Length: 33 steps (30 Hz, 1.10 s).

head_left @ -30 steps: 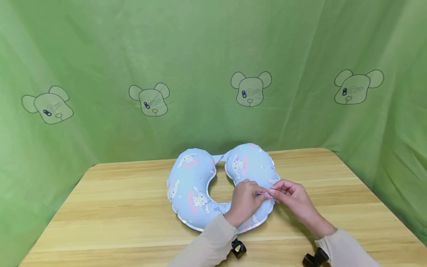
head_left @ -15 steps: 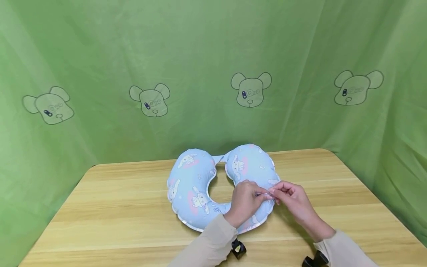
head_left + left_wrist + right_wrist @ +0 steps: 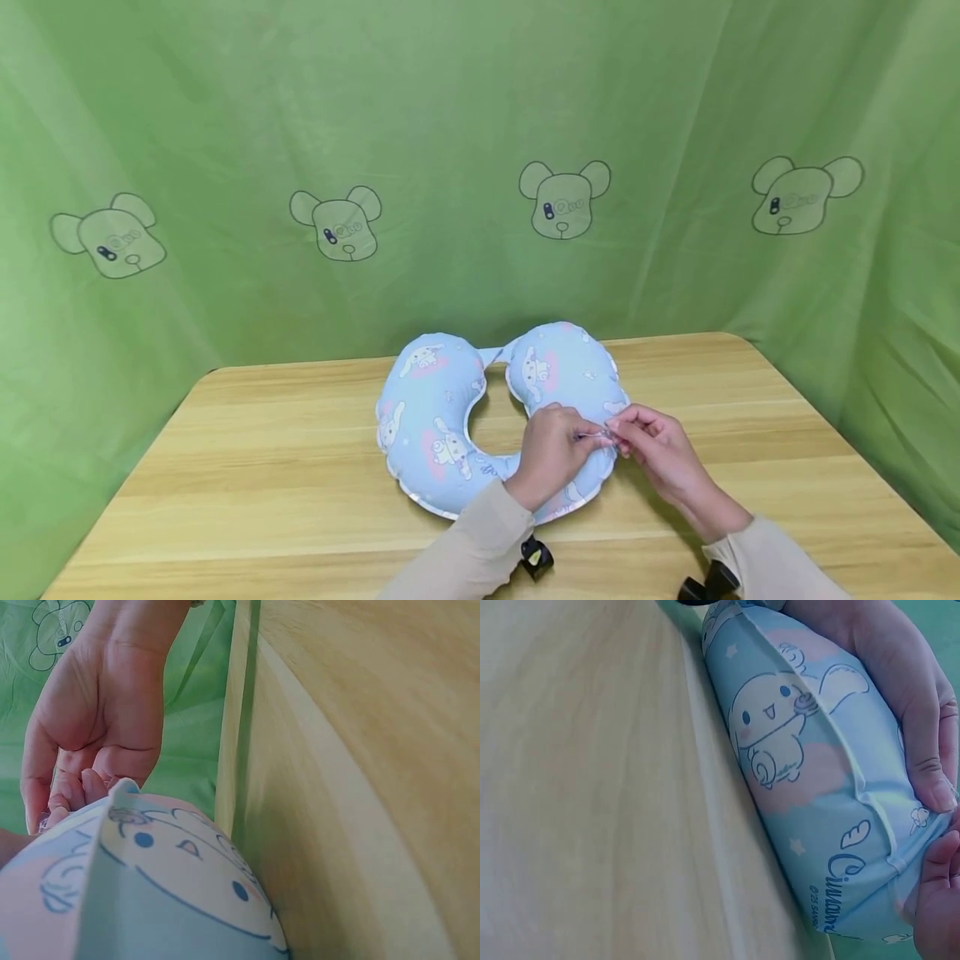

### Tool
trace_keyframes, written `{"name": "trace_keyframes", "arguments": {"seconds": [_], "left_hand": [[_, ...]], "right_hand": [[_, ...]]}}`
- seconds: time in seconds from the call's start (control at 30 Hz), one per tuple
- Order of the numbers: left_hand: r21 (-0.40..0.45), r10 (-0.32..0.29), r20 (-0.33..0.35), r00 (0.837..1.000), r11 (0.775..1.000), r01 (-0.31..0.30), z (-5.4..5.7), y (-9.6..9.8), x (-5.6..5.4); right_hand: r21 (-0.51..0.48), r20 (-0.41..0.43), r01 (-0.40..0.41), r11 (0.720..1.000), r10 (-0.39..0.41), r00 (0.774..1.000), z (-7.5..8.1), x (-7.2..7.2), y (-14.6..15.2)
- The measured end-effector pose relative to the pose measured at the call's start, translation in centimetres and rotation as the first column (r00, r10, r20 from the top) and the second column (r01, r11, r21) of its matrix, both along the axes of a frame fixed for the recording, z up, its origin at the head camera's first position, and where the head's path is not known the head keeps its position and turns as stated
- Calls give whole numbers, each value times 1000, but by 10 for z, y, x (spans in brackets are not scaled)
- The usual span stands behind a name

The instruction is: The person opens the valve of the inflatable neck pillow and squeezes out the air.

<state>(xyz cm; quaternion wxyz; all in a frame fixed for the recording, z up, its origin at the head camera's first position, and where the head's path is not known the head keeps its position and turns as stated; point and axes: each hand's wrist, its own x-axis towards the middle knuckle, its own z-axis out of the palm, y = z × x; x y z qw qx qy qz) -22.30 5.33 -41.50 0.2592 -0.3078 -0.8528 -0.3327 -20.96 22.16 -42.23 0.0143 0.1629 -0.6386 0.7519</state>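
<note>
A light blue inflatable neck pillow (image 3: 427, 417) with a white cartoon dog print lies on the table, its two ends toward the back. My left hand (image 3: 555, 450) lies over its right arm and pinches the cover beside a small clear air valve (image 3: 607, 432). From the right, my right hand (image 3: 660, 446) pinches that valve between thumb and forefinger. In the left wrist view, my right hand (image 3: 105, 712) reaches behind the pillow's seam. The right wrist view shows my left hand (image 3: 900, 682) along the pillow (image 3: 795, 750), its cover creased near my fingertips. The fingers partly hide the valve.
The wooden table (image 3: 247, 467) extends around the pillow. Green cloth (image 3: 450, 108) with bear-head outlines hangs behind and at both sides. A strap (image 3: 492, 357) joins the pillow's ends. Black wrist cameras sit under the left sleeve (image 3: 536, 558) and the right sleeve (image 3: 708, 582).
My right hand shifts very slightly, and more of the clear valve shows between my fingertips. The left hand and the pillow stay in place.
</note>
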Motion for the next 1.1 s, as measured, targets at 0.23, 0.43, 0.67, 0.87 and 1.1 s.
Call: {"name": "trace_keyframes", "arguments": {"seconds": [0.23, 0.43, 0.67, 0.87, 1.1], "left_hand": [[-3, -25, 17, 1000, 1000, 25, 3, -2, 0], [5, -53, 35, 998, 999, 53, 4, -4, -1], [14, -66, 33, 997, 998, 65, 2, -4, -4], [28, -77, 58, 995, 997, 75, 3, -4, -3], [62, -80, 127, 989, 995, 72, 4, -3, -2]], "right_hand": [[200, -107, 47, 979, -26, 994, 1, -4, 8], [406, -241, 78, 910, 24, 970, 3, -5, 18], [427, -235, 100, 899, 3, 972, 5, -6, 19], [390, -265, 93, 916, 15, 964, 5, -6, 19], [387, -394, 173, 906, -7, 919, 1, -6, 18]]}}
